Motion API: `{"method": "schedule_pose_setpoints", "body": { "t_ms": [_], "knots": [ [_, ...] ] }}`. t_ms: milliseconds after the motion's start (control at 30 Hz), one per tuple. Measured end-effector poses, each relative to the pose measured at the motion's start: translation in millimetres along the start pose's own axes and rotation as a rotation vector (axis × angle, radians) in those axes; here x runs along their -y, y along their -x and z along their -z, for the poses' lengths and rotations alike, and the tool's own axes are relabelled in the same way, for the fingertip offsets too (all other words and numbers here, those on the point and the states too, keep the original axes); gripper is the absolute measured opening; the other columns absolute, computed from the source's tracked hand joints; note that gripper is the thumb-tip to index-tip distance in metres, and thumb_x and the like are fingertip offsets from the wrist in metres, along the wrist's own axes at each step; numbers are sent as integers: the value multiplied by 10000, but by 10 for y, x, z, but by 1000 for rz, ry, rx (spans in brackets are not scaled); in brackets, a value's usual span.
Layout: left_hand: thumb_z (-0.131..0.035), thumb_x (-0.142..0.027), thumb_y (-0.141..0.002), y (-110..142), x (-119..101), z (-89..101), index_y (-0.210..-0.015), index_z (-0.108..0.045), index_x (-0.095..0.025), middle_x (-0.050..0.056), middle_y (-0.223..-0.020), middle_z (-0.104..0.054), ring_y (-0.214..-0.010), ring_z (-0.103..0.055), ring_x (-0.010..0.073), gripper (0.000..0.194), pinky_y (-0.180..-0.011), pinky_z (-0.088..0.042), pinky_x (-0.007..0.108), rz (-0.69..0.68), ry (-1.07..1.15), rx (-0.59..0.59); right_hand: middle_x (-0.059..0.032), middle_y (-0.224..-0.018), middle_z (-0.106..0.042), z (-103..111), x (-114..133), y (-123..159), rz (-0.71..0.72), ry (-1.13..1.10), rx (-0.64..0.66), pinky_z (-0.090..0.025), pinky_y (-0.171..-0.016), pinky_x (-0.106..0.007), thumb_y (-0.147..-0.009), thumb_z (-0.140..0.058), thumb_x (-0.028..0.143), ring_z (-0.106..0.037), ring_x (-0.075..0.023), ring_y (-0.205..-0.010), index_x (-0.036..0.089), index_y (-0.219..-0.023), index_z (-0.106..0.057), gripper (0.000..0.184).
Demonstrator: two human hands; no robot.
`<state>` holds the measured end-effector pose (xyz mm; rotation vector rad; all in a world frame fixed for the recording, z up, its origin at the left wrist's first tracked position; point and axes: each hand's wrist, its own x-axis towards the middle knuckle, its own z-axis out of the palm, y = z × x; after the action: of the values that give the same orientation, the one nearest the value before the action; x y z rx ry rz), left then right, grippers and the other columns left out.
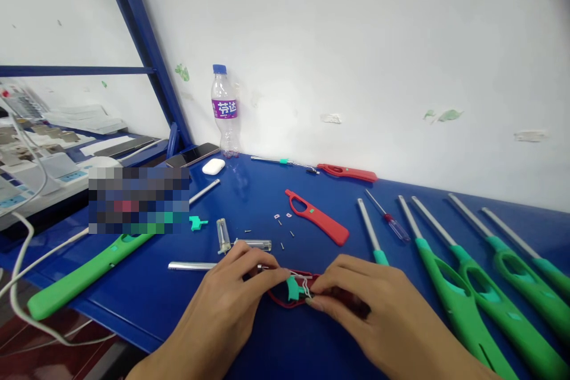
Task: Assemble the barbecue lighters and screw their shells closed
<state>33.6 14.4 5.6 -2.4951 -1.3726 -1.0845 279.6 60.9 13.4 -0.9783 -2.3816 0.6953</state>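
The left hand (238,291), low in the centre, steadies an open red shell (291,305), fingers drawn in at its left end. The right hand (374,291) makes a narrow pinch at the shell's right side, beside a white wire (306,286); whether it grips wire or shell, I cannot tell. A teal piece (293,289) lies between them. The step looks like adjusting the small inner parts; the next move calls for a light pinch and a steady shell. Beyond are clear cylinders (224,236), loose screws (282,246) and, at right, a screwdriver (396,228) and green-handled lighters (458,303).
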Motion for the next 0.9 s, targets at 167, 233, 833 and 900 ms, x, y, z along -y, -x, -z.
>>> {"method": "schedule_pose_setpoints", "body": {
  "t_ms": [167,233,833,900],
  "knots": [
    [-506,-27,-1028,8,-10,-4,-1107,-750,-259,3,-1015,-757,-983,-698,174,346,-857,-598,296,16,-22,-14,69,-979,-753,-4,-17,-5,58,71,-25,-530,-698,-294,-1047,-646,247,-737,-154,-801,315,-1037,-729,108],
    [-493,-39,-1044,11,-15,-2,-1098,-751,-268,-2,-1037,-760,-1023,-719,170,349,-883,-595,294,28,-32,-23,63,-986,-757,-12,-30,-15,90,105,-38,-539,-696,-297,-1061,-627,253,-745,-160,-802,309,-1056,-725,113],
    [-458,-54,-1069,15,11,-25,-1146,-723,-258,-3,-1061,-728,-1003,-699,137,343,-886,-574,241,21,12,-4,11,-807,-736,-32,12,-14,289,381,-170,-459,-546,-293,-1172,-324,366,-719,-164,-660,251,-961,-701,447],
    [-470,-50,-1064,10,-8,-25,-1160,-714,-255,1,-1054,-711,-1010,-675,147,333,-888,-566,259,24,29,5,10,-812,-731,-36,12,-14,291,380,-164,-459,-562,-286,-1170,-337,359,-715,-162,-673,251,-963,-698,430]
  ]
}}
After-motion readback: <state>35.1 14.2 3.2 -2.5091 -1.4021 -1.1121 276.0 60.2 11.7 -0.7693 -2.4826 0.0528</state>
